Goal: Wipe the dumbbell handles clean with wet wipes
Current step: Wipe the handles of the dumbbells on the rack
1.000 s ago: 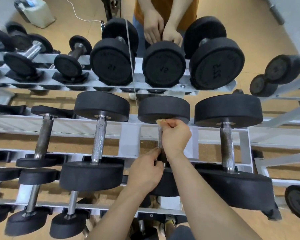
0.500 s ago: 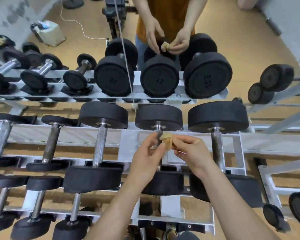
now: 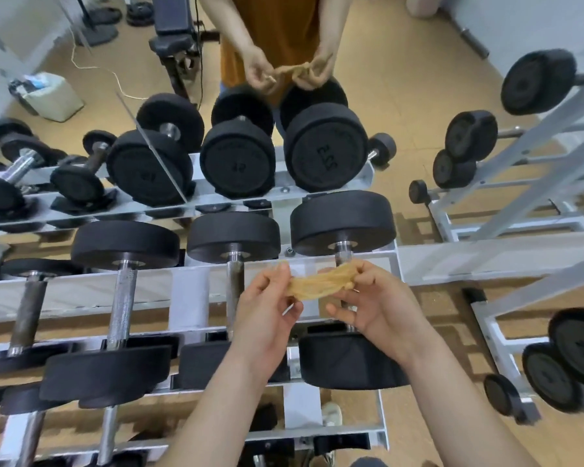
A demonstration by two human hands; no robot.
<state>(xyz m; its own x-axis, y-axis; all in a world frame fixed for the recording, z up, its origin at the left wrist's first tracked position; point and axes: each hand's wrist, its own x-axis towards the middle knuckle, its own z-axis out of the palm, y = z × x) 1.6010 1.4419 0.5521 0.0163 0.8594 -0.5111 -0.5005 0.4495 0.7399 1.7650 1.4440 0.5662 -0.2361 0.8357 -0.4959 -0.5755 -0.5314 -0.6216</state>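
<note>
Pinching a yellowed wet wipe stretched between them, the left hand and right hand hover above the dumbbell rack.

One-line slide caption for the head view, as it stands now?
Head view: left hand and right hand pinch a yellowed wet wipe, stretched between them, above the dumbbell rack.

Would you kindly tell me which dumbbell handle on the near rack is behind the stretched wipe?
The rightmost handle: the wipe crosses in front of it, while the other handles lie left of the wipe.
</note>
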